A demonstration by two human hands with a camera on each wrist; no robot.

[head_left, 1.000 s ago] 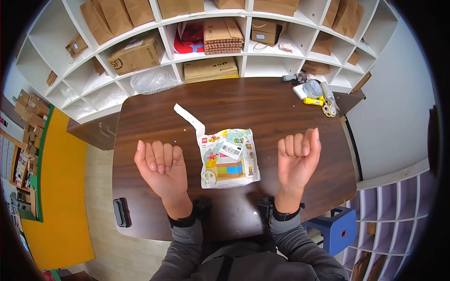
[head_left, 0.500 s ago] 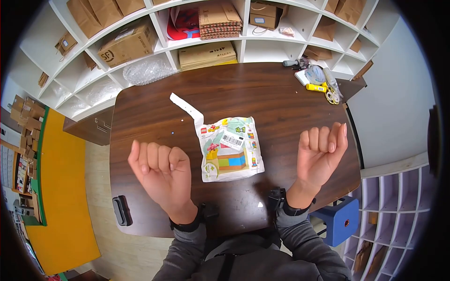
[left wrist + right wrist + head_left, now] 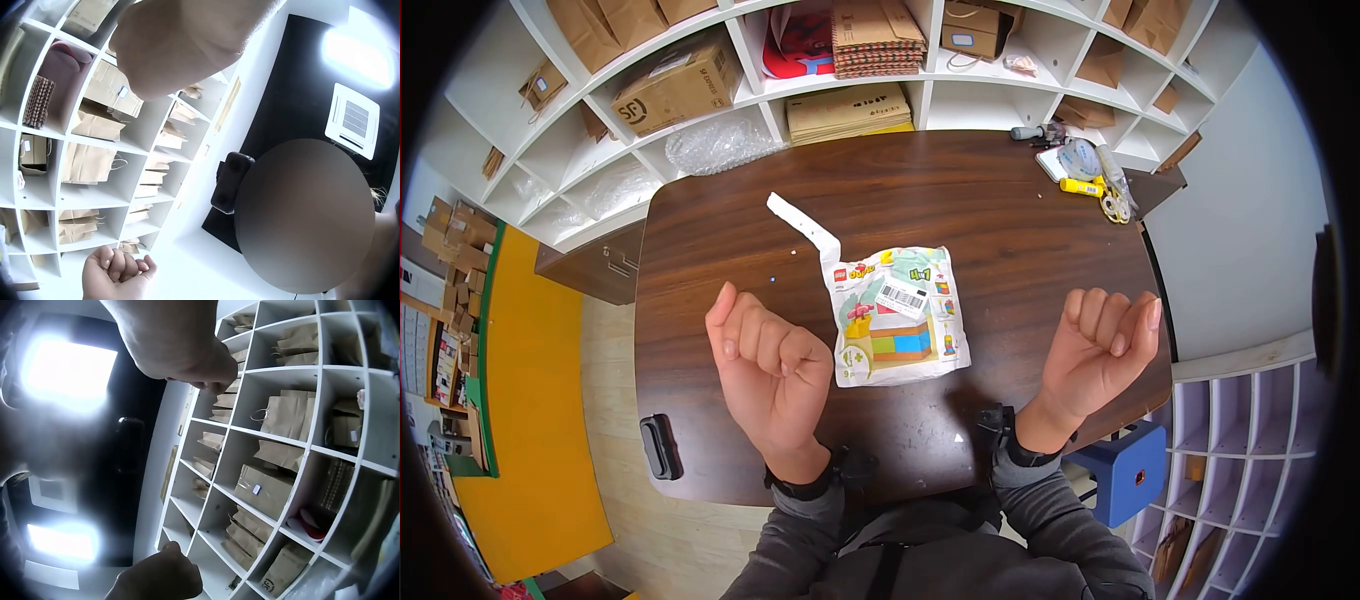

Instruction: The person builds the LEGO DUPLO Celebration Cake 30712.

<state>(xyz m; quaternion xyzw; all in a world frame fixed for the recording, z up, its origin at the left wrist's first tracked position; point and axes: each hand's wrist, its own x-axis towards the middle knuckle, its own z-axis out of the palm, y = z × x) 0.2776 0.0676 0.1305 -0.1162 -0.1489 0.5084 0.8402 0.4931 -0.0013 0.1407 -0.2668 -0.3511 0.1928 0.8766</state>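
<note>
Both hands are raised above the table, palm side toward the head camera, fingers curled in and nothing held. My left hand (image 3: 770,370) is left of a white LEGO Duplo bag (image 3: 897,345), its knuckles close to the bag's left edge in the head view. On the bag's other side, farther off, is my right hand (image 3: 1100,350). The bag lies flat, printed with coloured bricks and bearing a barcode label (image 3: 902,297). A torn white strip (image 3: 804,227) sticks out from its top left corner. In the left wrist view the left hand (image 3: 178,50) looms large at the top.
A black case (image 3: 661,447) lies at the left of the brown table (image 3: 730,230). At the far right corner are a yellow glue stick (image 3: 1082,187), scissors (image 3: 1115,207) and tape (image 3: 1079,158). White shelves (image 3: 830,95) with cartons and paper bags stand behind; a blue stool (image 3: 1128,475) is at right.
The right hand has moved outward to the right, away from the bag. The left hand went slightly left, then came back right toward the bag. The head view has tilted a little. Fingers stay curled.
</note>
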